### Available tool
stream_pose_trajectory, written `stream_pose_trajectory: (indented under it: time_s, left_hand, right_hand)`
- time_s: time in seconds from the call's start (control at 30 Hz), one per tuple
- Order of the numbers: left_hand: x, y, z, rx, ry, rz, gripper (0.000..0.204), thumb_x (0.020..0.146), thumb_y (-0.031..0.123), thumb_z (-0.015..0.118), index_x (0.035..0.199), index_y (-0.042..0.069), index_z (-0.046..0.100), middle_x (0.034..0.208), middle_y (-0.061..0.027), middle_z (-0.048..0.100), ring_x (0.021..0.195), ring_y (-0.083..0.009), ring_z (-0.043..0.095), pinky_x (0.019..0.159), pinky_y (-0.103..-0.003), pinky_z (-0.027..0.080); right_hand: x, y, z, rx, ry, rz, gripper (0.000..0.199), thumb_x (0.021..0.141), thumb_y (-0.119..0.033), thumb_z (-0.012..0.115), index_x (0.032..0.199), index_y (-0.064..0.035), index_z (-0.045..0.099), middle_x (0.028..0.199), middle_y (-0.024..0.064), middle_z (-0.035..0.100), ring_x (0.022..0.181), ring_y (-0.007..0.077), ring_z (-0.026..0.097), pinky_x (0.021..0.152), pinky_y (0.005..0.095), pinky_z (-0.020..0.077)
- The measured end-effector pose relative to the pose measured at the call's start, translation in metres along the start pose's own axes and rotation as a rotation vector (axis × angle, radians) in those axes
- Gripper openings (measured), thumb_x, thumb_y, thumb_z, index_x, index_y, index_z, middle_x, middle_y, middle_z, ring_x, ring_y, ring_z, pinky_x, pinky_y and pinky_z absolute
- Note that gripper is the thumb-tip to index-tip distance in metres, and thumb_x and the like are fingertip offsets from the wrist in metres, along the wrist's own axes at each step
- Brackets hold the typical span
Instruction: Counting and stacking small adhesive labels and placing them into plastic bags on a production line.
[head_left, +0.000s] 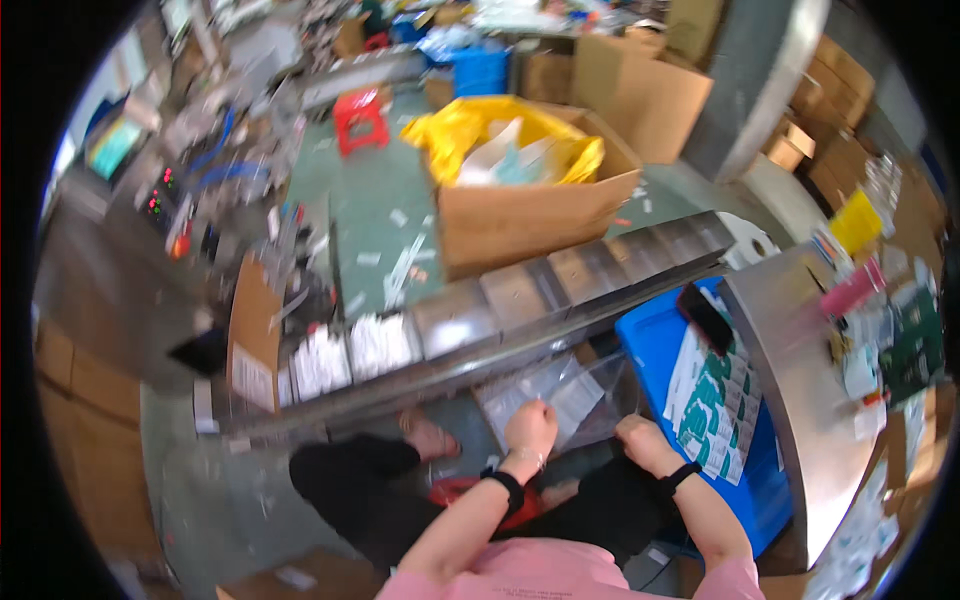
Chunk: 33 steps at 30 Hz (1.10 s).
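My left hand is closed in a fist at the near edge of a clear plastic bag, above my lap. Closed as well, my right hand grips the bag's right side, close to the blue tray. White sheets show through or under the film; which of the two I cannot tell. In the blue tray to my right lie several green-and-white printed sheets and a dark phone.
A metal conveyor with compartments crosses ahead, some holding stacks of white papers. Beyond it stands a cardboard box with a yellow liner. A red stool is farther back. The steel table borders my right side.
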<state>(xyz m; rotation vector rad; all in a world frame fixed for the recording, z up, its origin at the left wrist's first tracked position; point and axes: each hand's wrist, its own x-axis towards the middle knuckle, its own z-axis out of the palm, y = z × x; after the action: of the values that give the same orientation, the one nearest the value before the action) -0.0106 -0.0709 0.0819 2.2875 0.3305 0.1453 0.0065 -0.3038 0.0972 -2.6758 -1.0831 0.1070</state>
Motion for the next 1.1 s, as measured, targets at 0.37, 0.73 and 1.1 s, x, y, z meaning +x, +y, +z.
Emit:
stream_pose_trajectory:
  time_s: [0.37, 0.73, 1.1]
  left_hand:
    - [0.020, -0.102, -0.108, -0.144, 0.097, 0.048, 0.031, 0.086, 0.030, 0.057, 0.079, 0.000, 0.061, 0.078, -0.0197, 0.061, 0.073, -0.0355, 0.059, 0.064, -0.041, 0.046]
    - [0.043, -0.260, -0.181, -0.745, 0.697, -0.343, 0.016, 0.090, 0.014, 0.054, 0.085, -0.001, 0.059, 0.068, -0.0029, 0.057, 0.059, -0.0106, 0.052, 0.055, -0.024, 0.043]
    - [0.070, -0.233, -0.206, -0.935, 0.729, -0.501, 0.015, 0.090, 0.012, 0.055, 0.087, -0.002, 0.059, 0.068, -0.0005, 0.053, 0.052, -0.0063, 0.048, 0.044, -0.021, 0.041]
  right_hand:
    - [0.085, -0.097, -0.075, 0.255, 0.041, -0.032, 0.020, 0.075, -0.006, 0.069, 0.093, 0.0006, 0.062, 0.097, 0.0139, 0.063, 0.090, 0.0283, 0.061, 0.079, 0.0331, 0.0489]
    - [0.313, -0.218, 0.015, 1.234, -0.395, 0.510, 0.065, 0.082, -0.037, 0.068, 0.125, 0.0058, 0.044, 0.119, 0.0162, 0.054, 0.110, 0.0201, 0.051, 0.092, 0.0314, 0.0420]
    - [0.413, -0.231, 0.120, 0.866, -0.395, 0.885, 0.131, 0.050, -0.067, 0.077, 0.131, 0.0174, 0.017, 0.136, 0.0282, 0.031, 0.126, 0.0323, 0.038, 0.099, 0.0369, 0.0386]
